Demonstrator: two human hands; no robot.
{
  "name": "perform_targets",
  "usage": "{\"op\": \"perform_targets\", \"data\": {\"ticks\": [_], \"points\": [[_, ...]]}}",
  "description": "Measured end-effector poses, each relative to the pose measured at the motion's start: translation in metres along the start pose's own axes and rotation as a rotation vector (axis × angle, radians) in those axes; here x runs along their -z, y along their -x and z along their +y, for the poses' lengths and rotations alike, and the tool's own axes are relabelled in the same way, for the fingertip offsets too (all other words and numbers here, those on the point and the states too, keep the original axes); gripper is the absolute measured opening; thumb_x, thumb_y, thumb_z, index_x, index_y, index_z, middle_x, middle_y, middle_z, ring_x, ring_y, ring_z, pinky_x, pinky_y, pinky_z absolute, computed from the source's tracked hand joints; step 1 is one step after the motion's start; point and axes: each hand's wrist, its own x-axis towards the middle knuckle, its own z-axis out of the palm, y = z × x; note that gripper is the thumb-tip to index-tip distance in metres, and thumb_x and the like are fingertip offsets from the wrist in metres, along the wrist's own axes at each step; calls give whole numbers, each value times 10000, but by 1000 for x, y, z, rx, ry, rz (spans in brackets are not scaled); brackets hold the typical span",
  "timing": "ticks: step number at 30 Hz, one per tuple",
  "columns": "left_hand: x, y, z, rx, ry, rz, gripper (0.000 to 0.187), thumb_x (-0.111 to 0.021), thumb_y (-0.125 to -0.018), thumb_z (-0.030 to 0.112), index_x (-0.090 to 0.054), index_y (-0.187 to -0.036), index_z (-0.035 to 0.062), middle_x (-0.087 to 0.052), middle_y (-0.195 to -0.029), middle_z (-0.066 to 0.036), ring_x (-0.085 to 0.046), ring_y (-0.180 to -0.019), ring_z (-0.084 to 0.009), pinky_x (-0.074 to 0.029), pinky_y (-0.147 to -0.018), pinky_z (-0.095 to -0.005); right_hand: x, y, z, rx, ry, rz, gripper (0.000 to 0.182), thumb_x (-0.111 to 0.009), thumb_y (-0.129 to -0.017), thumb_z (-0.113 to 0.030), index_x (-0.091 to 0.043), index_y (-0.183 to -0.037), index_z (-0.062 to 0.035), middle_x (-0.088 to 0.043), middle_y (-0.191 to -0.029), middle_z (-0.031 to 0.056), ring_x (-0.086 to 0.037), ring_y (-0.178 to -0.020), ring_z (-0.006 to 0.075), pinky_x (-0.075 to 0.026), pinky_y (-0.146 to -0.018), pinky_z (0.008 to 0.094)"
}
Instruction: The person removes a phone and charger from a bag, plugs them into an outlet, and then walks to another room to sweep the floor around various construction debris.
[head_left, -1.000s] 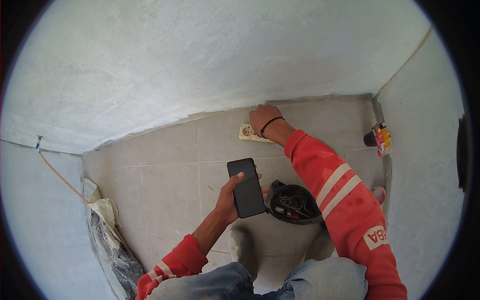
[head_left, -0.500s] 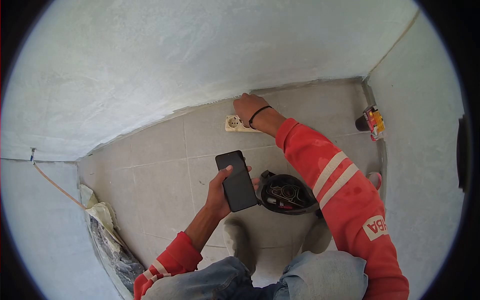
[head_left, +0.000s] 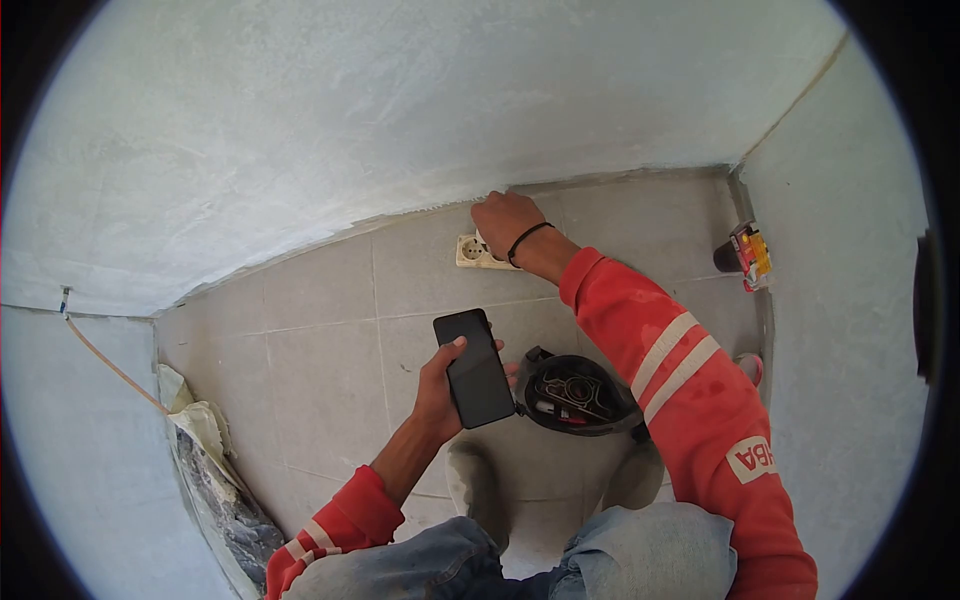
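My left hand is wrapped round a black smartphone, its screen dark and facing up, with the thumb along the left edge. Close to the wall, my right hand is closed over the right part of a cream power strip lying on the floor. One round socket shows at the strip's left end. The back of the hand hides whatever the fingers grip. Below and right of the phone is an open black bag, holding a coiled thin cable or wire and small items.
A dark cup and a yellow-red packet stand by the right wall. A crumpled plastic sack leans at the left wall, near a thin tan cable from a wall fitting. My knees are at the bottom.
The view has shifted slightly, so everything sits a little lower in the picture. Both hands keep the same places, the left on the phone and the right at the power strip.
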Motion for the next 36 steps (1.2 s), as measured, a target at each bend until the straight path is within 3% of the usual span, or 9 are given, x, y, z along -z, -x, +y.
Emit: {"op": "perform_targets", "data": {"ticks": [11,17,20,22,26,29,32,34,36], "points": [[-3,1,0,-3,8,-19,601,-498,-934,403,-422,-1419,55,-568,-1266,-153,-633,-1092,-382,-521,-974,-509,-26,3,3,11,36,42,118,-663,-797,-50,-686,-894,13,-685,-966,227,-689,-920,388,-575,-771,462],[-11,4,-5,-58,4,-50,609,-505,-929,395,-410,-1427,58,-558,-1274,-166,-632,-1093,-385,-518,-977,-512,-26,26,0,-62,91,78,174,-631,-869,-169,-715,-991,-77,-702,-984,173,-684,-957,324,-536,-805,440],[-17,5,-5,-79,-29,-97,614,-513,-927,387,-403,-1434,60,-557,-1265,-160,-630,-1097,-382,-519,-975,-511,-25,74,1,-65,55,416,245,-675,-860,-207,-676,-1069,-79,-696,-966,142,-658,-972,295,-481,-856,428],[-19,5,-4,-60,-35,-130,568,-496,-944,369,-424,-1388,22,-555,-1288,-150,-638,-1096,-373,-537,-943,-497,0,124,7,-94,-172,866,297,-704,-865,-198,-662,-1128,-66,-692,-946,106,-633,-936,271,-440,-875,394],[-28,-4,1,-21,-79,-152,567,-505,-936,323,-419,-1390,-5,-547,-1306,-162,-622,-1126,-373,-526,-958,-503,-17,258,89,-436,-332,948,90,-636,-864,-36,-681,-936,-8,-687,-916,139,-665,-817,300,-523,-729,381],[-40,-22,7,2,-88,-207,576,-522,-922,292,-404,-1416,21,-542,-1308,-151,-613,-1131,-376,-521,-968,-501,-31,358,117,-742,-390,834,109,-594,-866,-5,-683,-929,-3,-695,-871,131,-681,-736,235,-528,-655,329],[-63,-42,11,7,-111,-271,584,-534,-910,263,-391,-1436,52,-540,-1312,-138,-610,-1126,-374,-521,-967,-495,-38,395,111,-764,-367,713,114,-588,-862,-1,-685,-921,-3,-699,-839,126,-673,-693,240,-527,-638,322],[-85,-52,13,2,-133,-303,576,-533,-910,247,-393,-1431,48,-540,-1320,-139,-609,-1130,-371,-521,-968,-492,-39,390,108,-821,-356,643,136,-615,-849,-22,-688,-964,-21,-682,-904,117,-674,-810,254,-532,-721,356],[-108,-56,8,-112,-170,-254,512,-506,-930,226,-422,-1363,-35,-561,-1307,-217,-625,-1083,-368,-527,-941,-482,-44,374,106,-800,84,529,202,-661,-834,-92,-670,-1032,-51,-644,-990,114,-641,-985,278,-510,-841,411]]}}
